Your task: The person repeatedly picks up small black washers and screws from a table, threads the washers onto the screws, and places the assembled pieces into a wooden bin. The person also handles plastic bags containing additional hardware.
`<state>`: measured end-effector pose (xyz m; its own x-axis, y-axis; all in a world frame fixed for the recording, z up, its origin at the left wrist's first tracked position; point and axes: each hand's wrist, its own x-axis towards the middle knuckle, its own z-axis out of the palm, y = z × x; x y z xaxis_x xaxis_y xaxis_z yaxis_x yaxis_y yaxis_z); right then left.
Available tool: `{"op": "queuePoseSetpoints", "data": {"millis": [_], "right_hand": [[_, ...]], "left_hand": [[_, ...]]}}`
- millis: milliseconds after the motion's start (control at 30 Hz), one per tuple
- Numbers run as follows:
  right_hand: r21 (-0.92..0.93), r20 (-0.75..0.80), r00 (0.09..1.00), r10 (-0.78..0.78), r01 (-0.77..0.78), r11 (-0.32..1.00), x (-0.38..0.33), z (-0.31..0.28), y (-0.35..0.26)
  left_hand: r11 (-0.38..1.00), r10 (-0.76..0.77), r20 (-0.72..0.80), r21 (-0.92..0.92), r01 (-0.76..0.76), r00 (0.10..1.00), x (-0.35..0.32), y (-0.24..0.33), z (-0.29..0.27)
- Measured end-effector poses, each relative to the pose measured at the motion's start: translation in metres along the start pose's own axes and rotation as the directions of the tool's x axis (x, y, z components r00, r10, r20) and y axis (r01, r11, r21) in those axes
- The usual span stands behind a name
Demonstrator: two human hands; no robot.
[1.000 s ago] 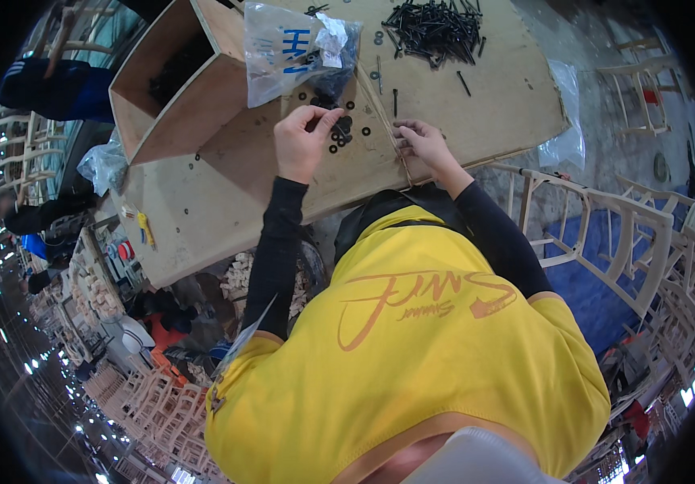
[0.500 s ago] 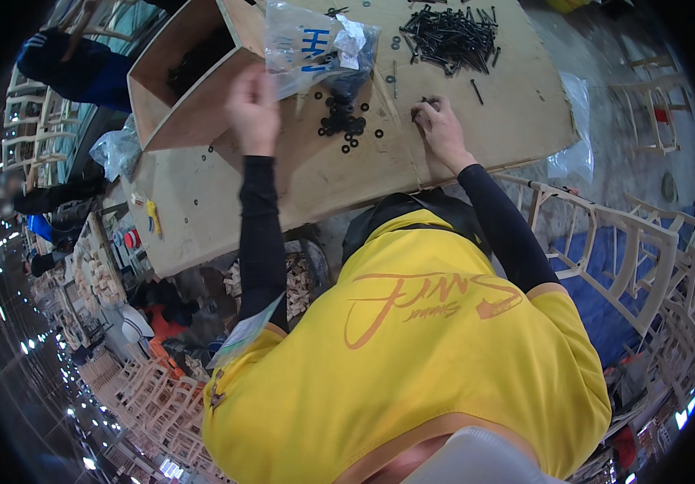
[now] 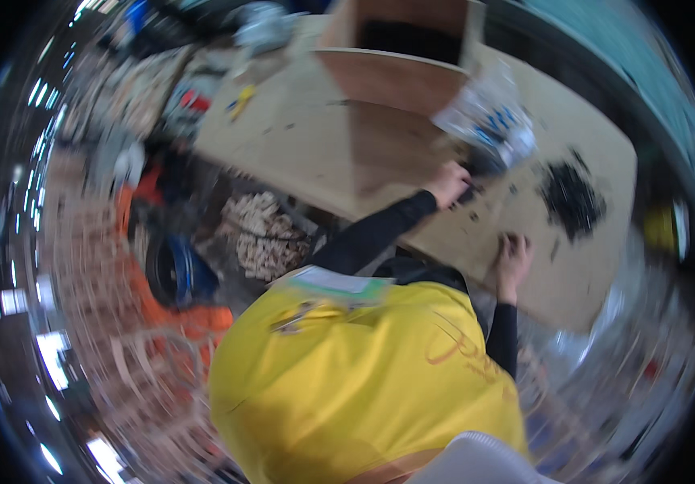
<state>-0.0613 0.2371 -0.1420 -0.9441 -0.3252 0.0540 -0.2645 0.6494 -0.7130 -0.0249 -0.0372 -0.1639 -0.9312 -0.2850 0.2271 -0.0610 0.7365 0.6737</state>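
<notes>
My left hand (image 3: 450,184) is at the small black washers (image 3: 468,196) scattered on the table, its fingers curled and blurred at the tips. Just beyond it lies a clear plastic bag (image 3: 484,109) with blue print and dark contents. Farther right on the tabletop, my right hand (image 3: 513,256) rests low with curled fingers. Something small and dark seems to be at its fingertips, too smeared to name. A pile of black bolts (image 3: 571,202) lies to the right of both hands.
An open wooden box (image 3: 400,81) holding dark pieces stands at the table's far side. A yellow-handled tool (image 3: 240,102) lies on the table (image 3: 283,161) at left. Wood offcuts (image 3: 263,234) and a blue drum (image 3: 190,270) are below. Chair frames (image 3: 170,379) stand at left.
My view has swung, so the table appears turned and shifted right. My left hand has moved from beside the wooden box to the black washers. My right hand stays by the table's near edge.
</notes>
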Motion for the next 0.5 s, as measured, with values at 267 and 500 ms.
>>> {"op": "queuePoseSetpoints", "data": {"millis": [267, 500], "right_hand": [[0.002, 0.027, 0.999, -0.024, 0.024, 1.000, 0.007, -0.005, 0.005], [0.003, -0.001, 0.996, -0.093, 0.093, 0.996, 0.015, 0.000, 0.012]], "left_hand": [[-0.089, -0.556, 0.417, -0.890, 0.447, 0.719, 0.010, 0.010, 0.006], [-0.235, -0.441, 0.467, -0.884, 0.403, 0.766, -0.010, 0.016, 0.001]]}}
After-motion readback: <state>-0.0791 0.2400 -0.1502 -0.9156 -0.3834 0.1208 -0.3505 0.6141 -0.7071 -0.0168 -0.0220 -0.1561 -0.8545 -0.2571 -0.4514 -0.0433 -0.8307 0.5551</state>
